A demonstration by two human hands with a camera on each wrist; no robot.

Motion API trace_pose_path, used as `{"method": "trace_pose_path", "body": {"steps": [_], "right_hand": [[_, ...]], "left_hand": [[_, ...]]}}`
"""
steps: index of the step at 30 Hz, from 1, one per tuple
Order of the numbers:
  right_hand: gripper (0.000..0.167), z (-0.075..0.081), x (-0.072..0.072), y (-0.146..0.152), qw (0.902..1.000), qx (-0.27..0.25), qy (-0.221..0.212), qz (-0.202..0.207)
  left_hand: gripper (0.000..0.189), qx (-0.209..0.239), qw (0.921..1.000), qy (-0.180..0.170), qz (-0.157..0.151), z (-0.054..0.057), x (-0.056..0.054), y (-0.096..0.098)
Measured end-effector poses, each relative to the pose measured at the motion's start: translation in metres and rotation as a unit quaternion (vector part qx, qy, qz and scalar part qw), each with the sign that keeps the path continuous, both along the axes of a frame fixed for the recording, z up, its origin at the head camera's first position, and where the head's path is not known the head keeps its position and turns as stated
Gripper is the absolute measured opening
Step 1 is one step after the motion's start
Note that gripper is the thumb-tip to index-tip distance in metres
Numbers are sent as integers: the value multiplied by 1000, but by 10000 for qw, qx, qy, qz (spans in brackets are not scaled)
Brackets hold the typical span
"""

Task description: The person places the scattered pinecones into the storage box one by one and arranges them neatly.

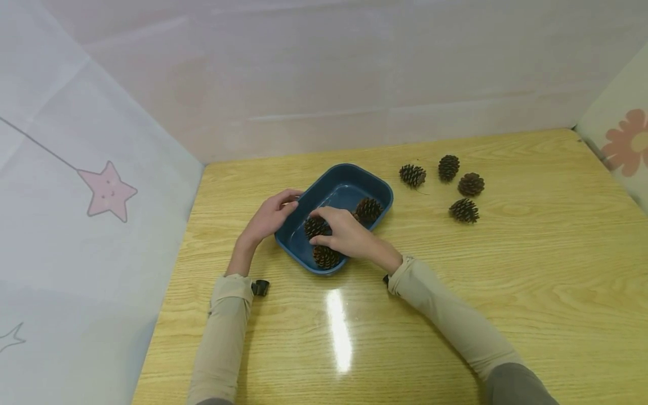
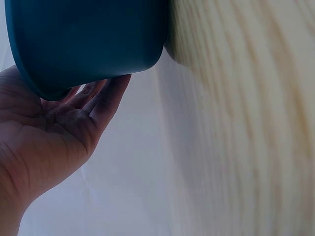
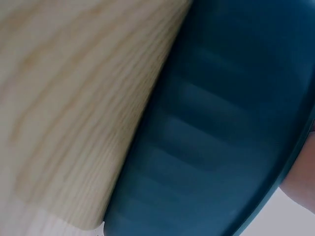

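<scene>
A blue plastic bin (image 1: 336, 194) stands at an angle on the wooden table. My left hand (image 1: 273, 216) holds its left rim; in the left wrist view that hand (image 2: 54, 128) has its fingers against the outer wall, the thumb hidden behind the rim. My right hand (image 1: 346, 233) reaches over the near side into the bin, thumb and index finger around a brown pine cone (image 1: 315, 226). Another pine cone (image 1: 325, 257) lies just below the thumb, and one more pine cone (image 1: 369, 208) sits at the bin's right side. The right wrist view is mostly the bin's outer wall (image 3: 211, 123).
Right of the bin, several loose pine cones lie on the table (image 1: 531, 253), the closest being a pine cone (image 1: 412, 175) near the back. A pale cloth wall (image 1: 324, 84) rises behind the table, and another patterned wall (image 1: 76, 253) runs along the left.
</scene>
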State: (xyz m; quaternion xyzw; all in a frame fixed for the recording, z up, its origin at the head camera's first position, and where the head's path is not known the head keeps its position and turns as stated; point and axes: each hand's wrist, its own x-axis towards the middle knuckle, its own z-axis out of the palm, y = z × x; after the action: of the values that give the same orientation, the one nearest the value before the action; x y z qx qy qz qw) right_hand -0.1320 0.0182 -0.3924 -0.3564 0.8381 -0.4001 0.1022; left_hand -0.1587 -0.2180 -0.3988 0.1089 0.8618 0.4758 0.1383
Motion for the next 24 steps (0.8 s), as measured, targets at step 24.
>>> {"method": "trace_pose_path", "body": {"steps": [24], "right_hand": [[47,-2,0,-2,9950,793,-257,543]], "left_hand": [[38,-35,10000,21,-5,0,0,1]]}}
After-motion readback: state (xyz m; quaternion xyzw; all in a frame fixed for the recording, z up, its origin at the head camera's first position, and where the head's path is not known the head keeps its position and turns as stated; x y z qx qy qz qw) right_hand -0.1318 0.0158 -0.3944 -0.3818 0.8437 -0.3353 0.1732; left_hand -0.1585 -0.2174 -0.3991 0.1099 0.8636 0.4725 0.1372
